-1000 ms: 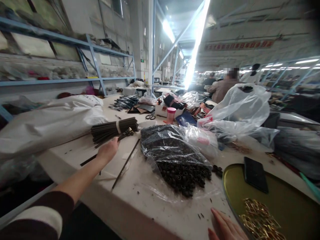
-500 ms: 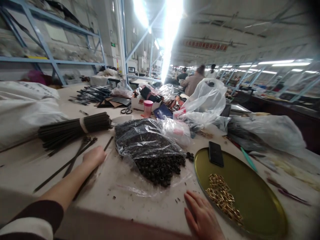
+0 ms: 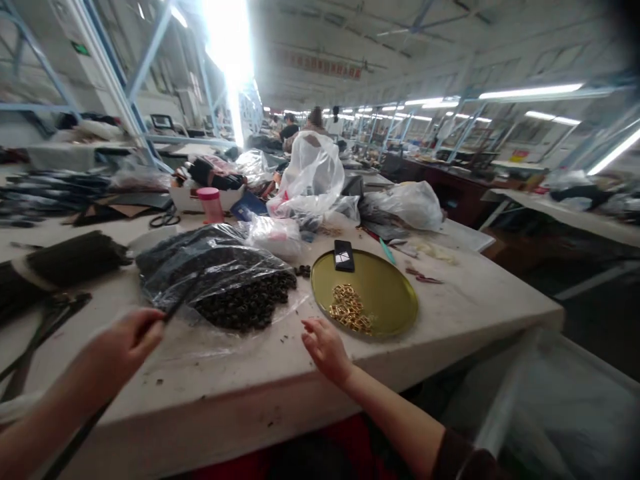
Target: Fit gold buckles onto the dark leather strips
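Note:
My left hand (image 3: 120,347) is closed around a long dark strip (image 3: 176,305). One end of the strip points up toward the clear plastic bag (image 3: 185,250); the other runs down past the table's front edge. Small black loops (image 3: 245,303) spill from the bag's mouth. Beside the tray's near left edge, my right hand (image 3: 325,347) is open and empty, its fingers loosely bent. A heap of gold metal buckles (image 3: 349,307) lies on the round gold-green tray (image 3: 390,293), just beyond those fingers. At far left sits a banded bundle of dark strips (image 3: 80,260).
A black phone (image 3: 344,257) rests on the tray's back rim. Behind the bag stand a pink-lidded jar (image 3: 210,205) and scissors (image 3: 165,219). A large clear bag (image 3: 315,173) rises at the back. The table's front edge (image 3: 280,387) runs close below my hands.
The view has turned right. My left hand has lifted the dark strip off the table. My right hand has moved forward, closer to the buckles.

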`<state>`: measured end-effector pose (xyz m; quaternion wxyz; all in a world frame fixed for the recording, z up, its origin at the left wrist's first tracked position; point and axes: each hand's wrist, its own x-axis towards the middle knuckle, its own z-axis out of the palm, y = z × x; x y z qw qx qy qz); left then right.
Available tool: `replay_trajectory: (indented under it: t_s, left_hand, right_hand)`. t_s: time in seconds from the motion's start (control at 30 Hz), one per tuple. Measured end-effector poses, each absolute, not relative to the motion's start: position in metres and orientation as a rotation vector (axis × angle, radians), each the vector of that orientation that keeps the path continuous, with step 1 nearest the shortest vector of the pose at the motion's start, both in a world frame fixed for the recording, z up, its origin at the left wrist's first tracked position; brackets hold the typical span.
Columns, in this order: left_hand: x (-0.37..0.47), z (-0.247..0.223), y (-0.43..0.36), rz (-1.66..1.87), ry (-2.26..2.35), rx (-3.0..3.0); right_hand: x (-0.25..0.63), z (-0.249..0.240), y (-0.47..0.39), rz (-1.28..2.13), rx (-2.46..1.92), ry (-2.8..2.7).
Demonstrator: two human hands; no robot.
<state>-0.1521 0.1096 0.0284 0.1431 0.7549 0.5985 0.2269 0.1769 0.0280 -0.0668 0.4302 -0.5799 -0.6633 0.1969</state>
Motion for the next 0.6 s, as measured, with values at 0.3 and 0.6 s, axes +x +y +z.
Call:
replay_trajectory:
  t_s: [0.3, 0.6]
  left_hand:
    - [0.003, 0.001, -0.027, 0.231, 0.961, 1.243]
    - [0.003, -0.013, -0.04, 0.254, 0.983, 0.924]
  right_hand:
    - [0.184, -0.022, -0.028, 1.296, -1.108, -0.81]
    - [0.194, -0.04, -0.046, 1.384, -1.143, -0.629]
